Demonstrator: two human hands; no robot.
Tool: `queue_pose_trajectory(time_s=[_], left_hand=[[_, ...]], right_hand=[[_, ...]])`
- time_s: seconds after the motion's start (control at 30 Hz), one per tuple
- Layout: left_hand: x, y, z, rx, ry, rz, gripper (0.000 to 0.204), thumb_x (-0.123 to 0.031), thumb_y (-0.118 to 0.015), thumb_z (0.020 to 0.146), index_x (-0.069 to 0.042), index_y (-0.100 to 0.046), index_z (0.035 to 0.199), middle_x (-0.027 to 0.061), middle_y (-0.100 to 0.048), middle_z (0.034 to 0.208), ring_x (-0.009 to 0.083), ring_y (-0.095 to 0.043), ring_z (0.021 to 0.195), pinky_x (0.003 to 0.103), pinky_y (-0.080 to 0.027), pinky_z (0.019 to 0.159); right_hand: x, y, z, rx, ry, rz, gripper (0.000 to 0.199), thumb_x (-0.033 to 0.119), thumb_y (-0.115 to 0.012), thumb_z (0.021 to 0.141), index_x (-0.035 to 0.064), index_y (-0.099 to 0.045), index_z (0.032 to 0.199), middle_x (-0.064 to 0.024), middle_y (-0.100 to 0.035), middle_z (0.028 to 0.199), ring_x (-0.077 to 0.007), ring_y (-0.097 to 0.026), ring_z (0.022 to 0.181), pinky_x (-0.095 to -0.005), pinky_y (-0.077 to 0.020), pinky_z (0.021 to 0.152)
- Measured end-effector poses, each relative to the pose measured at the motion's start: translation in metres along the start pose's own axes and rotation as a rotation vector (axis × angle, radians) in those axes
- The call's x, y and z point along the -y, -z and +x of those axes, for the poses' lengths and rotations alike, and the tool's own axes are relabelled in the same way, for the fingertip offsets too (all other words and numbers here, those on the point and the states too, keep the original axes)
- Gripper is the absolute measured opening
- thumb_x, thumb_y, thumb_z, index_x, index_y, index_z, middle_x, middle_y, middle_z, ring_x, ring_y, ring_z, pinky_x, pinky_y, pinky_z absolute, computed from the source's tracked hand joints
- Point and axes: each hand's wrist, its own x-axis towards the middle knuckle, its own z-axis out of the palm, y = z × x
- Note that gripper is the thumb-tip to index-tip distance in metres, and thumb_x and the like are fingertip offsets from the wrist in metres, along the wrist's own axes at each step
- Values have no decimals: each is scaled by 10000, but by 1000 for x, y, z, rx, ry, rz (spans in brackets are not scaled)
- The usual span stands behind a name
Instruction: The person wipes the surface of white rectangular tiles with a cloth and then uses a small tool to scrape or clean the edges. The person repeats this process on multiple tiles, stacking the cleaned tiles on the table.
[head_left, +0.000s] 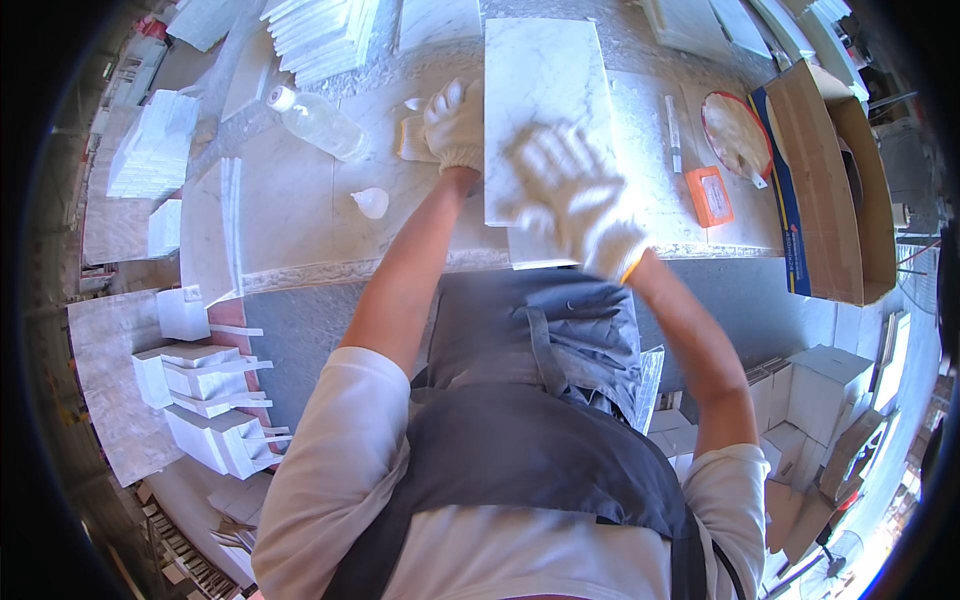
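A long white marble tile (545, 75) with grey veins lies in front of me, its near end close to the bench edge. My left hand (453, 122), in a white knitted glove, is at the tile's left edge with its fingers curled; its thumb side is hidden by the tile. A small beige piece (413, 140) shows beside this hand; its kind I cannot make out. My right hand (575, 195), gloved too, is over the tile's near half, fingers spread and blurred by motion. Under the tile's near end, another pale piece (540, 248) sticks out.
On the marble-topped bench (285, 225) are a clear bottle (318, 122), a small white cup-like piece (371, 203), an orange box (709, 196), a marker-like stick (673, 135) and a round red-rimmed dish (737, 135). A cardboard box (820, 190) stands right. Tile stacks (320, 38) rise behind.
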Motion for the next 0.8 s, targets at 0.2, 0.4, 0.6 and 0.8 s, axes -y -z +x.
queue_pose_trajectory(time_s=[0.2,0.4,0.6,0.8], left_hand=[[16,-15,-5,54,54,17,277,-349,-639,932,-232,-700,1175,21,-663,1252,266,-623,1172,428,-485,1000],[24,-15,23,-130,462,-671,203,-248,-621,1017,-174,-728,1172,71,-726,1149,257,-690,1074,378,-530,952],[5,30,88,-173,299,-747,248,-255,-620,1027,-92,-719,1186,131,-725,1117,281,-682,1058,394,-525,958],[-44,54,129,423,-233,-197,547,-538,-425,1073,-193,-568,1473,111,-501,1583,311,-492,1432,479,-370,1194]], right_hand=[[63,30,-68,152,9,450,665,558,-613,969,42,-634,1389,-199,-572,1491,-395,-476,1454,-503,-364,1228],[77,30,-123,-57,-302,764,398,344,-632,1035,-32,-708,1141,-209,-725,1180,-403,-705,1067,-428,-572,937],[90,4,-156,-109,-491,803,311,234,-672,1008,-29,-730,1164,-221,-746,1130,-401,-722,1032,-432,-585,894],[82,-4,-153,27,-426,755,294,242,-695,980,0,-745,1139,-192,-750,1140,-382,-718,1031,-427,-579,909]])
